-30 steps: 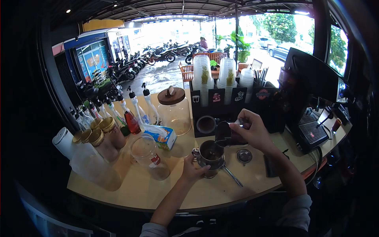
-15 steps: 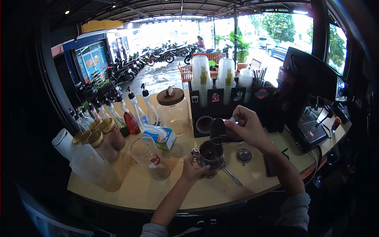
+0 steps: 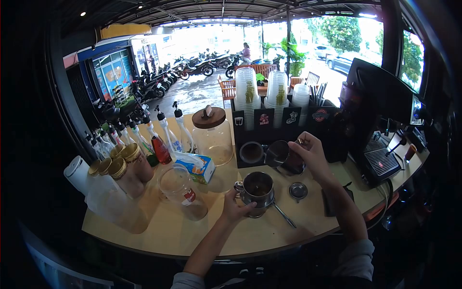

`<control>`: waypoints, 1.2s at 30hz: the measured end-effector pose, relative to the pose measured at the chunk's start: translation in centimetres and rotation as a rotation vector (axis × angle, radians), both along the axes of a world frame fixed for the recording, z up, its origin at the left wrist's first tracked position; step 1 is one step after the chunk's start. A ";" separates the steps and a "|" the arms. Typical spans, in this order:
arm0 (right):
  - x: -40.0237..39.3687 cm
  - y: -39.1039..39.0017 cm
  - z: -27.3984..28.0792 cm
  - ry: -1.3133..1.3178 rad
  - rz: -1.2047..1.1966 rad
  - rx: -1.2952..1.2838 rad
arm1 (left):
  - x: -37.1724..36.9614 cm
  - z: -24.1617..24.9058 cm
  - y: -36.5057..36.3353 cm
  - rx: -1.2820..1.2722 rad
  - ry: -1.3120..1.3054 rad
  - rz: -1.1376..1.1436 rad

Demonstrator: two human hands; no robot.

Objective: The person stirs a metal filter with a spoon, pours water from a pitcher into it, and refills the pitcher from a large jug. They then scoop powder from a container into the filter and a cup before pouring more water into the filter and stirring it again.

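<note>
My left hand (image 3: 237,208) is closed on a metal drip coffee filter (image 3: 258,188), its thumb along the lower rim and its fingers by the side handle. Dark liquid shows inside, and the filter rests on a glass (image 3: 257,212) mostly hidden beneath it. Higher up and to the right, my right hand (image 3: 310,153) grips a metal pitcher (image 3: 278,155) by its handle side, with the spout facing left, clear of the filter. A small round metal lid (image 3: 298,191) lies right of the filter. Beside the glass lies a metal spoon (image 3: 285,215).
Left on the counter (image 3: 231,243) stand a clear plastic jug (image 3: 180,197), a tissue pack (image 3: 199,168), gold-lidded jars (image 3: 137,161) and pump bottles. A wood-lidded glass jar (image 3: 211,137) stands behind. Stacked cups (image 3: 248,91) fill a black holder; an espresso machine (image 3: 380,154) is at right.
My right hand has moved right and slightly down with the pitcher, which has swung away from above the filter and is less tipped. My left hand stays in place.
</note>
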State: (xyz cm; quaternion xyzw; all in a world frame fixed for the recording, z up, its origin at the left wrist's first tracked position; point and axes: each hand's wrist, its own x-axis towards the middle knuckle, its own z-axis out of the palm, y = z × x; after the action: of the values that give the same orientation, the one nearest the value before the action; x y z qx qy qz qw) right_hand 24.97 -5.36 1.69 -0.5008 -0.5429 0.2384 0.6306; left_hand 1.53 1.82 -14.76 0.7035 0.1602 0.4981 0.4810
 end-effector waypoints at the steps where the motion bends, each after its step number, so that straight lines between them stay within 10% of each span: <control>1: 0.6 0.6 -1.2 -0.001 0.003 0.001 | 0.0 0.0 0.0 0.009 0.008 0.007; 15: 3.4 7.2 -18.0 0.687 0.086 -0.024 | -0.3 0.2 -0.2 -0.033 0.064 0.006; 24: 2.6 4.6 -18.8 0.392 -0.043 -0.092 | 0.2 -0.7 -0.1 -0.056 -0.020 -0.035; 26: 2.6 3.1 -18.7 -0.387 -0.598 0.105 | 0.4 -0.8 -0.3 -0.127 -0.096 -0.052; 29: 1.4 -2.4 -15.1 -0.370 -0.087 -0.325 | 0.4 -1.0 0.1 -0.114 -0.091 -0.062; 36: -1.9 -7.8 -17.0 -1.025 -0.077 -0.375 | 0.7 -1.7 -0.1 -0.257 -0.148 -0.101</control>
State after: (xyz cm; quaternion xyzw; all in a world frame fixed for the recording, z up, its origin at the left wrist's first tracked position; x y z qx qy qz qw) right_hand 23.10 -13.13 -15.28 -0.6760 -0.7103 0.0333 0.1933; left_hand 2.27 1.76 -16.50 0.6046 0.1510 0.4994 0.6018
